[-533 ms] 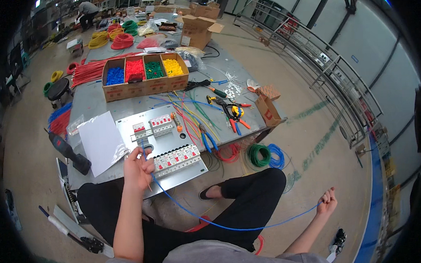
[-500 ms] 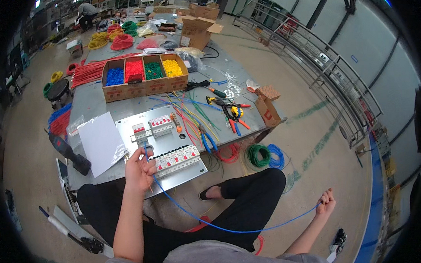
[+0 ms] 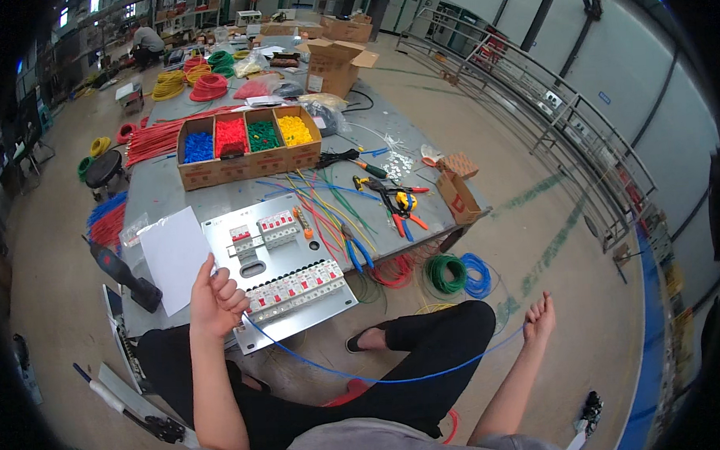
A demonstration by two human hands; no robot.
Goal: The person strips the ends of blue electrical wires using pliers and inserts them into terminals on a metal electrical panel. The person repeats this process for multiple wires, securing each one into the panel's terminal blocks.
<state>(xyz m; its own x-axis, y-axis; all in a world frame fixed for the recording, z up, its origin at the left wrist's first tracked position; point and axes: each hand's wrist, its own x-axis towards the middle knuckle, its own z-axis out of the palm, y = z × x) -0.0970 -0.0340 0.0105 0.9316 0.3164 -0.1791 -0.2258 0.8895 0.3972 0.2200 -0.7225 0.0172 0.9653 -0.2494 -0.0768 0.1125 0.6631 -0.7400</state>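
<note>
A length of blue wire (image 3: 405,380) hangs in a sagging curve between my two hands, across my lap. My left hand (image 3: 217,297) is closed round one end, beside the lower left of a metal mounting plate (image 3: 298,255). Out over the floor on the right, my right hand (image 3: 539,318) pinches the other end. The plate lies on the table edge above my legs. It carries a long row of circuit breakers (image 3: 295,289) with red switches, and two smaller breaker groups (image 3: 278,228) farther up.
Past the plate stands a cardboard box (image 3: 247,164) of blue, red, green and yellow caps. Pliers (image 3: 358,249), wire cutters (image 3: 399,216) and loose wires lie to the right. A cordless drill (image 3: 124,274) and white paper (image 3: 174,251) are at left. Wire coils (image 3: 445,274) rest on the floor.
My left hand has moved left, off the breakers, with its wire end. My right hand has risen and shifted slightly left, still pinching the wire.
</note>
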